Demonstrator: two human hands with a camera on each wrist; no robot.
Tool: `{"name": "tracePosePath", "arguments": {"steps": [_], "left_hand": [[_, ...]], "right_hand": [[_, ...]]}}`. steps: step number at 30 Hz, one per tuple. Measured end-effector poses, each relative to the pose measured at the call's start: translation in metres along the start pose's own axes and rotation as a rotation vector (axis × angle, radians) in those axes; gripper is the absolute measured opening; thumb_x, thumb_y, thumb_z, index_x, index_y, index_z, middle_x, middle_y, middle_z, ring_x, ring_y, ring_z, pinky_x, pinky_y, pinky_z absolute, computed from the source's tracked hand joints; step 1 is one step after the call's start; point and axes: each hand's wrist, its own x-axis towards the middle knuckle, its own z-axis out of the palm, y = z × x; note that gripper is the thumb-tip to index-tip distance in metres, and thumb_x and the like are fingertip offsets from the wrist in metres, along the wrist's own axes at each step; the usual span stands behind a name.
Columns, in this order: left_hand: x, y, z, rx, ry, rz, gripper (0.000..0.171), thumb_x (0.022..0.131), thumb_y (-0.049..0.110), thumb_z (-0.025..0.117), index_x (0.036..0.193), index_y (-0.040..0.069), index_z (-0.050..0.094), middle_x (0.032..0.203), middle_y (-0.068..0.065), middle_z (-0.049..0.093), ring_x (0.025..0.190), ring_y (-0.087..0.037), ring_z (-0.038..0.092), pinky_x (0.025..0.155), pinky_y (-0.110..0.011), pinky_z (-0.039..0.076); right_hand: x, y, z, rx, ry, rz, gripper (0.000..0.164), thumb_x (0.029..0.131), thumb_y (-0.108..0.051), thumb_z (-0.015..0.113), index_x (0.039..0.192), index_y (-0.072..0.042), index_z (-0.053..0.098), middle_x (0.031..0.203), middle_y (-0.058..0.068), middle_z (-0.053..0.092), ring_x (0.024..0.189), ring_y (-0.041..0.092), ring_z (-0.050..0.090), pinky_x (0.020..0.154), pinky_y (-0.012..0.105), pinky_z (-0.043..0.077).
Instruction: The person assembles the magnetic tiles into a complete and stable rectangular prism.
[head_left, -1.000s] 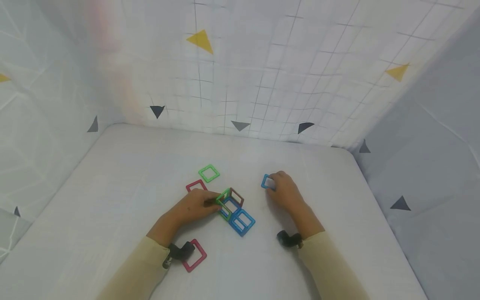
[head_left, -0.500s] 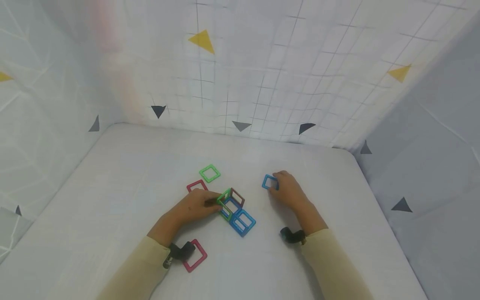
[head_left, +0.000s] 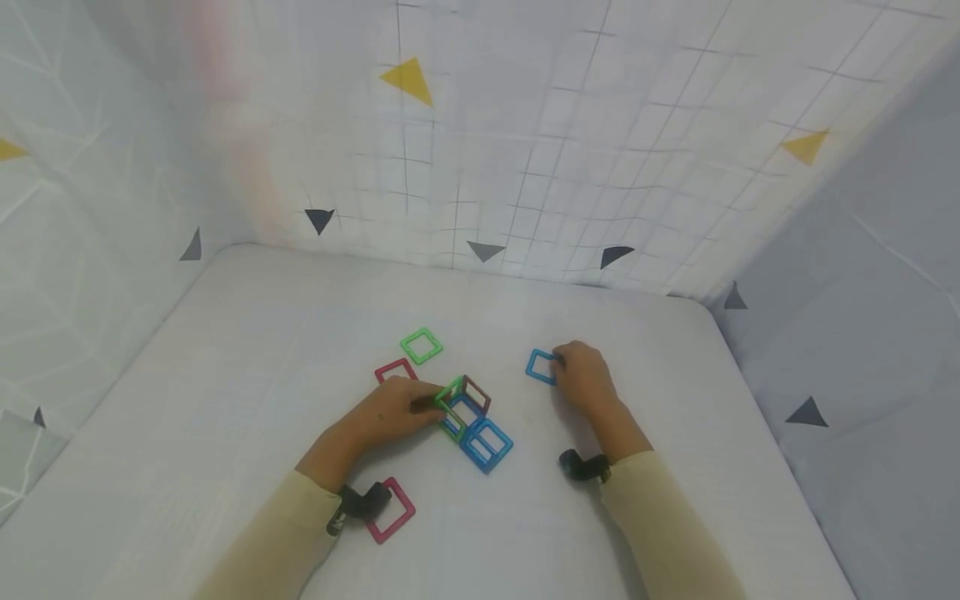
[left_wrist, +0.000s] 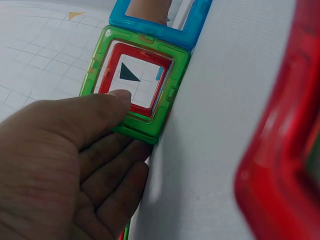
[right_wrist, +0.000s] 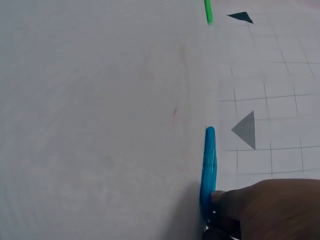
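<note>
In the head view, my left hand (head_left: 393,412) holds the green side of a small structure of magnetic tiles. The left wrist view shows its thumb pressed on the green square tile (left_wrist: 172,92), fingers behind, and a red tile (left_wrist: 107,75) visible through the opening. Blue tiles (head_left: 474,457) join it at the right, and a brownish-red tile (head_left: 477,394) stands upright at the back. My right hand (head_left: 587,379) pinches a separate blue square tile (head_left: 530,363) by its right edge. The right wrist view has that blue tile (right_wrist: 208,165) edge-on, thumb against it.
A loose green tile (head_left: 432,356) lies behind the structure. One red tile (head_left: 391,365) sits partly hidden behind my left hand, another red tile (head_left: 397,527) near the left wrist camera (head_left: 363,502). Patterned cloth walls (head_left: 480,167) border the white table (head_left: 637,350).
My right hand has shifted slightly right along the blue tile, so more of the tile shows. The left hand and the structure keep their places.
</note>
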Motion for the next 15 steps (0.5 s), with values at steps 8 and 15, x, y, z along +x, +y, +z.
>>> {"name": "tracePosePath", "arguments": {"steps": [8,15], "left_hand": [[0.001,-0.002,0.001,0.002,0.006,0.015,0.039,0.09,0.03,0.075,0.127,0.02,0.069,0.103,0.016,0.072,0.091,0.001,0.062,0.088,-0.026,0.055],[0.001,-0.001,0.001,0.001,0.001,0.001,0.04,0.089,0.03,0.075,0.127,0.019,0.069,0.104,0.014,0.072,0.091,-0.001,0.062,0.088,-0.027,0.055]], "right_hand": [[0.006,0.001,0.003,-0.031,0.039,-0.028,0.02,0.098,-0.012,0.06,0.109,0.0,0.071,0.104,0.016,0.068,0.104,0.034,0.064,0.094,0.047,0.052],[0.011,0.0,0.007,-0.068,0.014,0.013,0.019,0.099,-0.01,0.056,0.104,0.002,0.069,0.1,0.015,0.066,0.098,0.032,0.063,0.09,0.046,0.053]]}}
